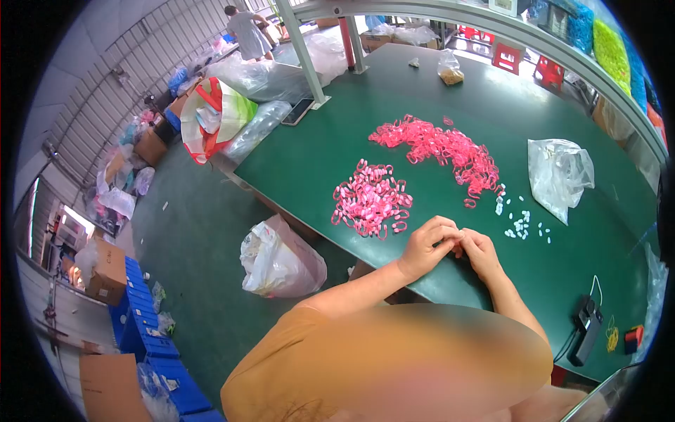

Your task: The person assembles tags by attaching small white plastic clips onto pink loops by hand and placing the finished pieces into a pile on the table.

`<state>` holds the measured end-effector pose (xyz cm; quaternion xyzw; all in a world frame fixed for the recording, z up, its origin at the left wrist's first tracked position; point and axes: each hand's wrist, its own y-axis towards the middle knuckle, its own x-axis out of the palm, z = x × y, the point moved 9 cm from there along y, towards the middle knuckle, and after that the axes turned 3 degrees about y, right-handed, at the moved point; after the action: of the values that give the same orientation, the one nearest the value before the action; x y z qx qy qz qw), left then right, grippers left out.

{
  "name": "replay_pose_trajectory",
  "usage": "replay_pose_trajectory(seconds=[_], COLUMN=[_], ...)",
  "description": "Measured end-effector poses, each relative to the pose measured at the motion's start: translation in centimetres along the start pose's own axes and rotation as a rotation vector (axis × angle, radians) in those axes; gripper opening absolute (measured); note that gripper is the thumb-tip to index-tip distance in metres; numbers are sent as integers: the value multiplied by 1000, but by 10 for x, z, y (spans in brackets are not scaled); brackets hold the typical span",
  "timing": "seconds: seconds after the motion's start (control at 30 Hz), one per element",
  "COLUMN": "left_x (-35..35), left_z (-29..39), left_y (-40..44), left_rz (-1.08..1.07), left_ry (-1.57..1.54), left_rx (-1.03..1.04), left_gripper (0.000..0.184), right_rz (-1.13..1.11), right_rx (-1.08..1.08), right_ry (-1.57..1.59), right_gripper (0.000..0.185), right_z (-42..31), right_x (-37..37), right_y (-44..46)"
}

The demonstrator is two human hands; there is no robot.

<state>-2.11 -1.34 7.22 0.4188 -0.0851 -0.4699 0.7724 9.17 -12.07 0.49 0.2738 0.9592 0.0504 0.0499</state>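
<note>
My left hand [429, 246] and my right hand [479, 253] meet at the front edge of the green table [436, 191], fingers pinched together around something too small to name. To their left lies a round pile of pink loops with white pieces [371, 200]. Farther back, a long curved heap of plain pink loops [443, 149] spreads toward the right. Small white pieces [520, 226] are scattered right of my hands. Behind them rests a clear plastic bag [560, 176].
A phone [298, 112] lies by the metal post; a small bag [450, 69] is farther back. A black power strip [586, 330] sits at right. Beside the table stand a white sack [281, 259] and a shopping bag [216, 119]. Another person [247, 34] stands far back.
</note>
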Motion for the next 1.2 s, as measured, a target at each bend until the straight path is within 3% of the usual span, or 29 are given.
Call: replay_pose_trajectory(seconds=[0.2,0.3,0.4,0.73,1.0,1.2], left_x=[-4,-1,7,18,24,39], left_z=[-60,-76,-82,-78,-62,-88], left_y=[-10,-13,-14,-19,-19,-24], left_rz=[145,181,99,2,-101,-105], left_ry=[-402,-419,-388,-339,-297,-552], left_rx=[-402,-422,-470,-489,-492,-643], left_gripper=[10,9,10,10,9,12], right_rz=[4,-3,-21,-48,-82,-72], right_rx=[52,15,-240,-210,-207,-144], right_ry=[-13,-154,-564,-477,-614,-593], right_gripper=[36,33,23,23,19,15], right_z=[2,-2,-32,-30,-29,-47], right_x=[8,10,19,21,22,23], right_y=[1,-1,-6,-7,-19,-18])
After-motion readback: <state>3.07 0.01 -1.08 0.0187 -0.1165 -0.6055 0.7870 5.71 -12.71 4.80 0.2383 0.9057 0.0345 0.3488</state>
